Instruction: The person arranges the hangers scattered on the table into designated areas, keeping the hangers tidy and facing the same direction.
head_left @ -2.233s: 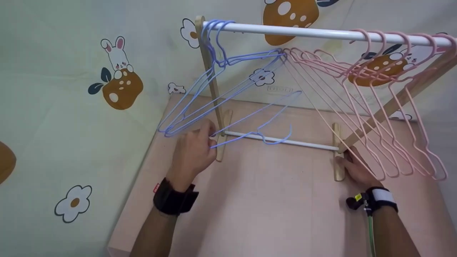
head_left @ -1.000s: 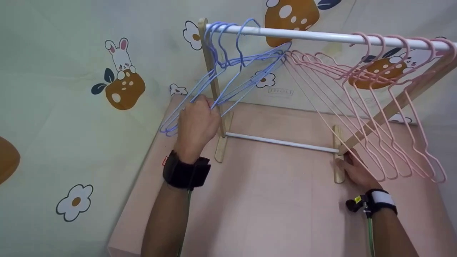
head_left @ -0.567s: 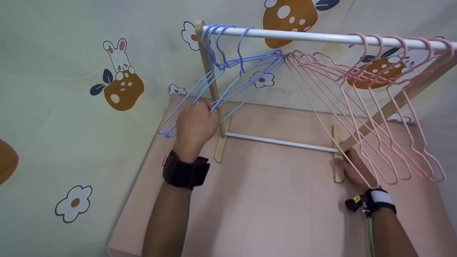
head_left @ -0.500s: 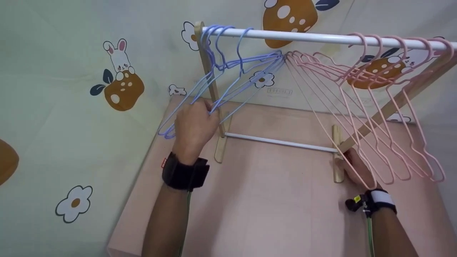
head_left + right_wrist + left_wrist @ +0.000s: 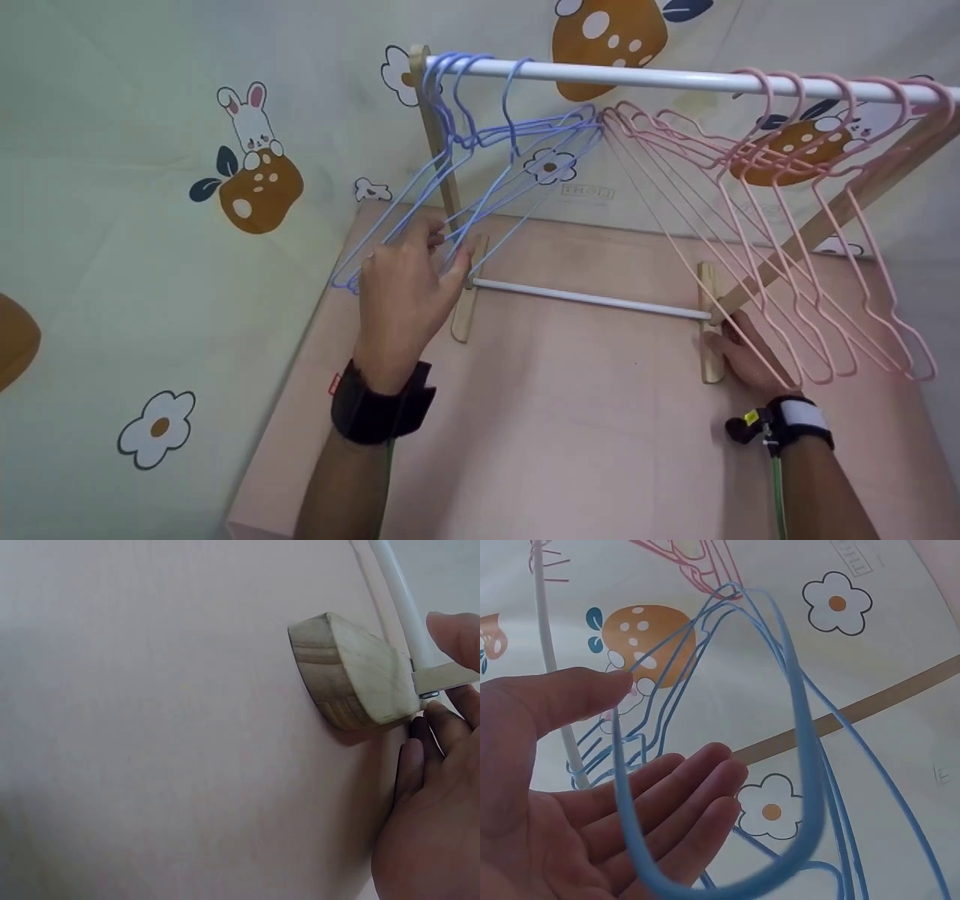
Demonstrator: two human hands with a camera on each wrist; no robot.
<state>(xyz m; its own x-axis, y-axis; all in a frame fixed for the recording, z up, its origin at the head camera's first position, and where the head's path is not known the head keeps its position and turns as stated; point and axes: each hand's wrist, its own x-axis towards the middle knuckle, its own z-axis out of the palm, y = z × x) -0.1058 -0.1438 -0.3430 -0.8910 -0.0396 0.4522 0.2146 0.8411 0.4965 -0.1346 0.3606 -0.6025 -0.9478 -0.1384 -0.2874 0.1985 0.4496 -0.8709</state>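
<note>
A wooden clothes rack (image 5: 817, 219) with a white top bar (image 5: 637, 76) stands before me. Several blue hangers hang at its left end. My left hand (image 5: 401, 296) is beside the lower end of the nearest blue hanger (image 5: 506, 105). In the left wrist view, that hanger's rounded end (image 5: 814, 787) passes between the spread thumb and loosely extended fingers, without a grip. My right hand (image 5: 750, 364) holds the base of the rack's right post, thumb on one side and fingers on the other, beside the wooden foot (image 5: 360, 679). Pink hangers partly cover this hand.
Several pink hangers (image 5: 766, 91) hang on the right half of the bar. A lower white rod (image 5: 592, 297) joins the feet. The rack stands on a pink-covered surface (image 5: 585, 450), against a printed backdrop (image 5: 112, 262) with rabbits and flowers.
My left hand lifted a blue hanger, hooked it on the bar right of the other blue ones, then let go and drew slightly back. The right hand stayed on the rack.
</note>
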